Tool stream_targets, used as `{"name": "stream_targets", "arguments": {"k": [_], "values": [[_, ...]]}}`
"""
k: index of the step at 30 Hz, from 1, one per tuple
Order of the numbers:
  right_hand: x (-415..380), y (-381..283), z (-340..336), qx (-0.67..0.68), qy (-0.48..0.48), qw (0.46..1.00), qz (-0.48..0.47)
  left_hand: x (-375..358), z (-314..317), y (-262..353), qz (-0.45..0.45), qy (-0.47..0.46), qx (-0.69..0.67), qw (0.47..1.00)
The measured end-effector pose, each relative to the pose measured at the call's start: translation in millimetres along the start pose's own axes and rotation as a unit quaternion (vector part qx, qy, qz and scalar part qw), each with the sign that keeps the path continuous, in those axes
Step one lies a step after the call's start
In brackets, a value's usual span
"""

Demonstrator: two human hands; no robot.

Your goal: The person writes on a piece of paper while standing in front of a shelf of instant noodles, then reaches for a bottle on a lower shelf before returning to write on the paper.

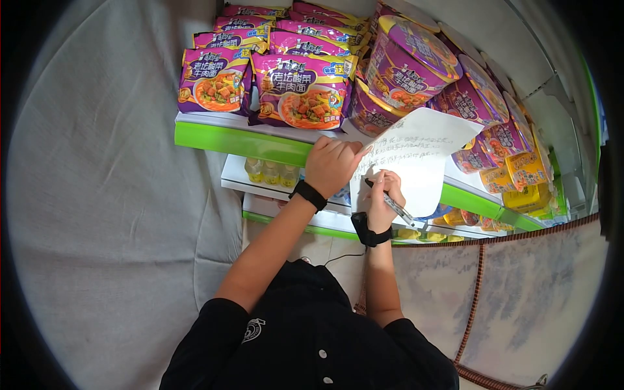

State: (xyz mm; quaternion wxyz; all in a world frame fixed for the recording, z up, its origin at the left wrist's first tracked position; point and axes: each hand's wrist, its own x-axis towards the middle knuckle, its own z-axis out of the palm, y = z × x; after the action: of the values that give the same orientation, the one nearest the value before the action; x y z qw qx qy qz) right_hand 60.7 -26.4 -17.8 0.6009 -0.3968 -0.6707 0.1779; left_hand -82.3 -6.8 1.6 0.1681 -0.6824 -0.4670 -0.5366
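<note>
A white sheet of paper [422, 182] with several lines of handwriting leans over the shelf edge, its top right part bent back. My left hand [331, 166] is closed on the paper's left edge, thumb lying over the written side. In my right hand [387, 192] is a pen [398, 208], gripped between closed fingers with its dark tip at the paper below the writing. Both wrists wear black bands. Right behind the paper are purple instant noodle cups [409, 68], and purple noodle packets [302, 91] stand just beyond my left hand.
A green shelf edge [244, 144] runs across in front of me. Lower shelves hold small yellow bottles [272, 172]. Yellow cups [526, 169] stand at the right. Grey cloth [117, 182] hangs on the left, and a pale brown-edged mat [539, 286] lies at the lower right.
</note>
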Motion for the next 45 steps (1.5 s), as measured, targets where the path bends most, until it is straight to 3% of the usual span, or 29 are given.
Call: {"name": "stream_targets", "arguments": {"k": [6, 8, 11, 19, 22, 24, 33, 36, 43, 45], "values": [[0.2, 1.9, -0.7, -0.025, 0.008, 0.999, -0.021, -9.3, 2.4, -4.0, -0.015, -0.05, 0.018, 0.998], [-0.5, 0.2, -1.4, 0.004, 0.01, 1.0, 0.016, -9.5, 1.4, -4.1, -0.018, -0.055, 0.013, 0.998], [-0.5, 1.5, -2.9, -0.008, -0.01, 1.0, 0.002, -2.8, 1.5, -1.9, 0.002, -0.009, 0.018, 1.0], [-0.6, 4.4, -0.9, -0.027, 0.019, 0.999, -0.02, -2.7, 2.1, -3.2, 0.004, 0.0, -0.005, 1.0], [-1.0, 5.3, -2.7, -0.035, 0.006, 0.999, -0.016, -3.2, 1.3, -2.1, 0.012, -0.011, 0.007, 1.0], [-1.8, 3.3, -0.6, 0.024, 0.051, 0.997, 0.051, -1.7, -0.3, -1.9, 0.01, -0.02, 0.019, 1.0], [1.7, 5.5, -5.3, -0.012, 0.011, 1.0, -0.002, -5.4, 2.9, -2.8, -0.003, -0.034, 0.013, 0.999], [1.6, 2.6, -3.6, 0.022, 0.044, 0.998, 0.039, -3.3, 1.4, -1.8, -0.001, -0.027, 0.018, 0.999], [0.8, 3.2, -4.6, 0.003, 0.018, 1.0, 0.011, -7.4, 5.0, -3.8, -0.001, -0.007, 0.004, 1.0], [-0.9, 5.6, -6.1, -0.024, 0.011, 1.0, 0.007, -13.5, 6.3, -7.0, -0.003, -0.047, 0.005, 0.999]]}}
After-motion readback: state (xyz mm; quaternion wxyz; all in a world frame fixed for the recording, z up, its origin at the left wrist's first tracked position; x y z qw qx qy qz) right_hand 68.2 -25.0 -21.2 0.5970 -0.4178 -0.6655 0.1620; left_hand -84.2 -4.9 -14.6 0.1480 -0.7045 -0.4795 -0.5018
